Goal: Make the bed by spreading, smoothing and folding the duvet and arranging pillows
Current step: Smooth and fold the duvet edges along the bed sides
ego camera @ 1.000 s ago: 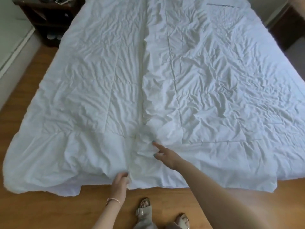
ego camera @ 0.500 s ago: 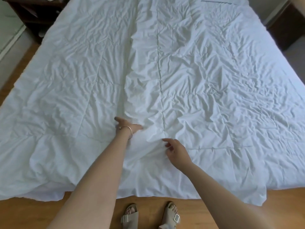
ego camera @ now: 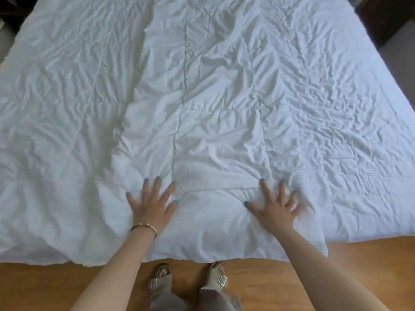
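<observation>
A wrinkled white duvet (ego camera: 213,97) covers the whole bed, with its near edge hanging over the foot toward the floor. A raised fold runs lengthwise up its middle-left. My left hand (ego camera: 152,205), with a thin bracelet at the wrist, lies flat on the duvet near the foot, fingers spread. My right hand (ego camera: 276,207) presses flat on the duvet to the right of it, fingers spread and slightly blurred. No pillows are in view.
A wooden floor (ego camera: 280,265) runs along the foot of the bed, where my sandalled feet (ego camera: 188,277) stand. Dark furniture (ego camera: 386,19) sits at the far right beside the bed. Another dark piece shows at the far left corner.
Both hands have moved from pinching the central fold to lying flat and apart on the duvet near the foot. The camera has come closer over the bed.
</observation>
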A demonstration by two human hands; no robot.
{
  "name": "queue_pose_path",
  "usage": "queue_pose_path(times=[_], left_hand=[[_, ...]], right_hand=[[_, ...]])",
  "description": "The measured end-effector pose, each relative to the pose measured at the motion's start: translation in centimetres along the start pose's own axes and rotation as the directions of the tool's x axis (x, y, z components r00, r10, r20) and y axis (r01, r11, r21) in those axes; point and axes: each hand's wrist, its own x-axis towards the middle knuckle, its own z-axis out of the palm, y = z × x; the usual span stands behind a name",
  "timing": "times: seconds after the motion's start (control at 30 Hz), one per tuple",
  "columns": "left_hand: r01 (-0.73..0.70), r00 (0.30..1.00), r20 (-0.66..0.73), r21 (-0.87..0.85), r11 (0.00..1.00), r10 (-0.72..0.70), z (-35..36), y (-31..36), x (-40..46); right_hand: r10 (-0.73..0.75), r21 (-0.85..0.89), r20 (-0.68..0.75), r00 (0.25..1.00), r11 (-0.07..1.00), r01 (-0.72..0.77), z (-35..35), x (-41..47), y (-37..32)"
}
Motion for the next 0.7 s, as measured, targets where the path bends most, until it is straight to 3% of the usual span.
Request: queue_pose_path(times=[0.03, 0.1, 0.13, 0.2, 0.27, 0.3, 0.4, 0.47, 0.63, 0.7], left_hand=[[0.074, 0.992, 0.097, 0.014, 0.997, -0.075, 1.4, 0.8, -1.6], [0.182, 0.975, 0.135, -0.019, 0.983, -0.178, 3.2, 1.9, -3.9], [0.164, 0.98, 0.121, -0.052, 0.985, -0.157, 3.5, 2.5, -4.8], [-0.009, 0.998, 0.065, -0.058, 0.998, 0.013, 3.5, 3.4, -5.9], [-0.185, 0.976, 0.114, -0.003, 0.983, 0.184, 4.0, 4.1, -6.7], [-0.202, 0.97, 0.142, 0.01, 0.979, 0.199, 3.9, 4.5, -7.1], [-0.089, 0.984, 0.148, -0.048, 0.995, 0.095, 3.1, 6.4, -6.3], [-0.047, 0.977, 0.205, -0.036, 0.998, 0.054, 2.0, 7.4, -5.5], [-0.174, 0.931, 0.337, 0.076, 0.982, 0.139, 1.3, 9.8, -4.9], [-0.174, 0.912, 0.391, 0.089, 0.981, 0.126, 1.1, 10.4, -4.5]], right_hand=[[0.079, 0.028, -0.011, 0.997, 0.996, -0.079, -0.1, -0.4, 1.2], [0.274, 0.146, 0.007, 0.962, 0.951, -0.272, -0.3, -1.1, 3.0], [0.347, 0.208, 0.042, 0.937, 0.914, -0.348, -0.6, -1.3, 3.7], [0.393, 0.289, 0.089, 0.915, 0.869, -0.401, -1.3, -1.3, 5.4], [0.352, 0.349, 0.086, 0.932, 0.866, -0.359, -2.1, -1.1, 7.2], [0.317, 0.39, 0.085, 0.945, 0.862, -0.324, -2.3, -1.0, 7.7], [0.156, 0.543, 0.069, 0.985, 0.823, -0.168, -2.4, -1.6, 8.0], [0.089, 0.546, 0.01, 0.996, 0.834, -0.08, -3.1, -2.4, 8.8], [0.167, 0.476, -0.105, 0.98, 0.874, -0.098, -6.7, -2.7, 17.0], [0.196, 0.443, -0.048, 0.979, 0.883, -0.155, -7.2, -1.8, 17.6]])
